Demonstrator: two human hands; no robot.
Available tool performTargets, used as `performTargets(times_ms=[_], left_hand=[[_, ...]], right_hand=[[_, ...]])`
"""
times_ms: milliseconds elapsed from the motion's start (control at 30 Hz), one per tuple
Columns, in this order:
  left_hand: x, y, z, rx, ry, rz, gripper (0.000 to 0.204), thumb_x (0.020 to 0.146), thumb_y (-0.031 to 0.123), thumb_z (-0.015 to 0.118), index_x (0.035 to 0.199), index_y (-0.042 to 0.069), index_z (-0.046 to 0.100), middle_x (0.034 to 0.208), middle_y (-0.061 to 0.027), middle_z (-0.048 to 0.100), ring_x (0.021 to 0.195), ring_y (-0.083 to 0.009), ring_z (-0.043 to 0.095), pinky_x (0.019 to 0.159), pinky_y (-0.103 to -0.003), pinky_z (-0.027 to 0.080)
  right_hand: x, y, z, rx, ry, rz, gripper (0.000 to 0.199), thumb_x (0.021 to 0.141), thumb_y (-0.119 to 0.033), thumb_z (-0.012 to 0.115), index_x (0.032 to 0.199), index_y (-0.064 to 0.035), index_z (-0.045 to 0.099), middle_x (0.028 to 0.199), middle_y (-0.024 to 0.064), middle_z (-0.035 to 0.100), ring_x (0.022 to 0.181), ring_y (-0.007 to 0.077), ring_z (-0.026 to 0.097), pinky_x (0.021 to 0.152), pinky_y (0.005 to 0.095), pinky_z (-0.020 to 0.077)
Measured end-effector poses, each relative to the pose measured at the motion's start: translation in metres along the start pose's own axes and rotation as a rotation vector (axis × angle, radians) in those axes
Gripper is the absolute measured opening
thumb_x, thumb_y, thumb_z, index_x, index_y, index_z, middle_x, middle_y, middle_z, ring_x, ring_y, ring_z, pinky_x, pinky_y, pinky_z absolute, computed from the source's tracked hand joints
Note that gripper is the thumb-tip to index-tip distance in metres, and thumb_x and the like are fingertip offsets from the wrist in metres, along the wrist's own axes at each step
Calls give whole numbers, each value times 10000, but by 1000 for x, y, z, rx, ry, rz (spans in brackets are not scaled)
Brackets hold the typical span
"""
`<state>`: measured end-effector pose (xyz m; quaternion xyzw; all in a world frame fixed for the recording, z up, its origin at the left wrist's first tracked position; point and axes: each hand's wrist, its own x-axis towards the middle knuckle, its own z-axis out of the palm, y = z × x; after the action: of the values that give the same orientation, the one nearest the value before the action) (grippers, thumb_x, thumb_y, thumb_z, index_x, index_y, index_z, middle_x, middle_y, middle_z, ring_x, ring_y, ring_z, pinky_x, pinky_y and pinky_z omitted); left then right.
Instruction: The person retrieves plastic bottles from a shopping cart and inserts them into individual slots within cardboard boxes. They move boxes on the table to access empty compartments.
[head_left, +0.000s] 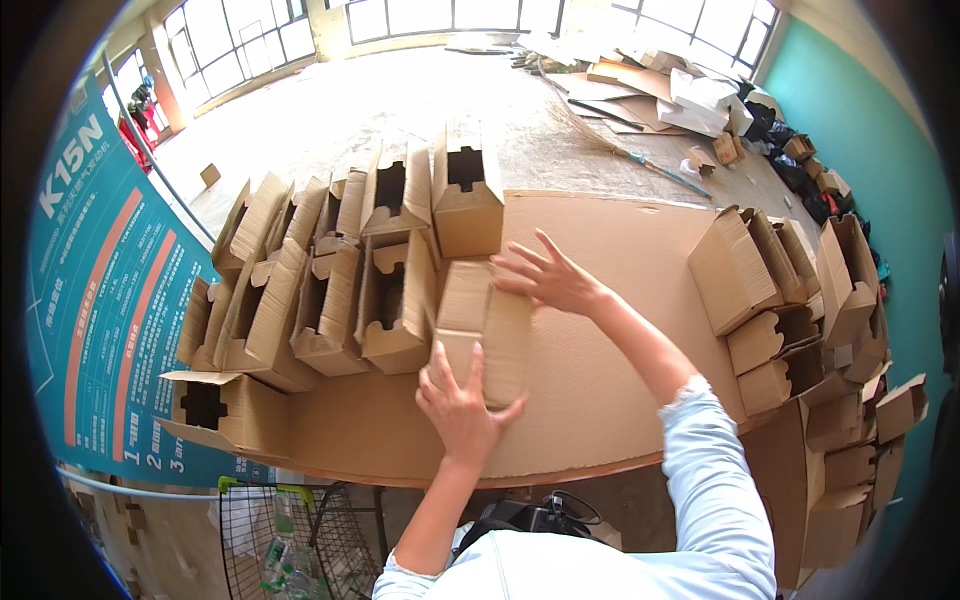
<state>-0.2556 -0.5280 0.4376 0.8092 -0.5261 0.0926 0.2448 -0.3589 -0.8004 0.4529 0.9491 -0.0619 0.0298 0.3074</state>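
A brown cardboard box [508,345] with its flaps folded in lies near the middle of the cardboard-covered table, close to a group of open boxes. My left hand [462,408] grips its near end, two fingers stretched over the top and the thumb at the right corner. At the far right edge of the box, my right hand [552,278] rests its fingertips, the fingers spread apart and one finger raised. The underside of the box is hidden.
Several open cardboard boxes [395,300] stand upright at the left; one box [240,410] lies on its side by the near edge. More boxes [735,270] are stacked at the right. A wire basket [300,540] with plastic bottles stands below; a blue banner [110,300] borders the left.
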Motion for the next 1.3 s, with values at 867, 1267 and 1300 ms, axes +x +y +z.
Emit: performTargets(times_ms=[867, 1267, 1300], left_hand=[[80, 2, 75, 309, 148, -175, 937, 731, 852, 528, 1431, 229, 523, 1458, -189, 435, 1218, -443, 479, 1012, -570, 397], [79, 11, 64, 206, -1, -238, 1023, 704, 869, 538, 1484, 216, 437, 1531, -206, 334, 1290, -501, 375, 1044, -631, 333], [77, 8, 61, 145, -31, -230, 1040, 705, 863, 546, 1499, 205, 412, 1549, -211, 303, 1321, -505, 343, 1061, -641, 308]], right_hand=[[-375, 158, 50, 575, -168, 1505, 577, 739, -279, 815, 1225, -74, 580, 1107, 163, 670, 1079, 343, 627, 914, 436, 518], [-280, 70, -98, 512, -9, 943, 197, 897, -103, 629, 1019, -48, 484, 769, 235, 647, 768, 447, 633, 678, 540, 486], [-275, 49, -121, 534, -16, 888, 196, 887, -88, 629, 1022, -54, 491, 751, 223, 637, 755, 439, 632, 658, 530, 482]])
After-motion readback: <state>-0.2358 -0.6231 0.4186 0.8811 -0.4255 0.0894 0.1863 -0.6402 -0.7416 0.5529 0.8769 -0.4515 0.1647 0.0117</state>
